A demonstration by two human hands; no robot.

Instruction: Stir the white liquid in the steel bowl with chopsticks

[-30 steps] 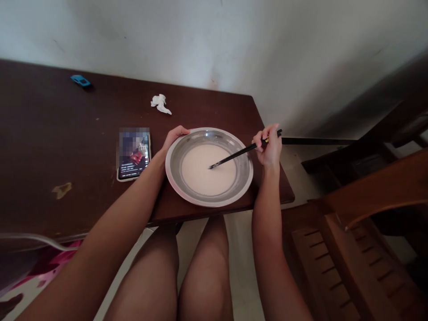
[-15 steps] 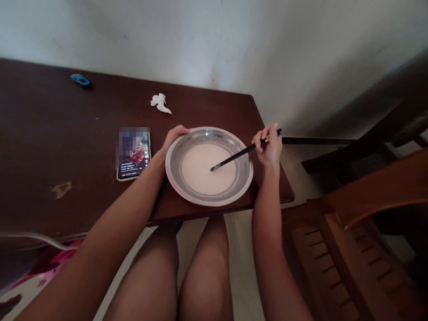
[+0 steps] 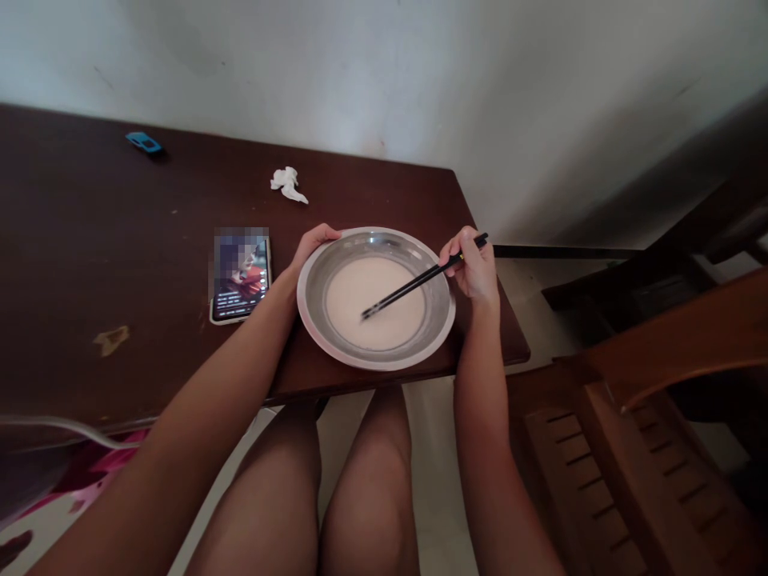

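A wide metal basin [image 3: 312, 326] stands near the front edge of the dark wooden table, with a pale, milky liquid [image 3: 384, 320] in its bottom. My left hand [image 3: 313, 242] grips the basin's rim at its upper left; part of the fingers is hidden against the outer side. Over the right rim, my right hand [image 3: 474, 264] is closed around a pair of black chopsticks [image 3: 414, 283]. They slant down to the left, and their tips reach the liquid left of its middle.
Left of the basin a phone [image 3: 241, 300] with a lit screen lies on the table [image 3: 162, 280]. Crumpled white tissue [image 3: 289, 184] and a small blue object [image 3: 144, 142] lie farther back, near the wall. To the right stands a wooden chair [image 3: 600, 432].
My right hand has shifted left and slightly down, and the chopstick tips have swept left and toward me through the liquid. My left hand and the basin have stayed in place.
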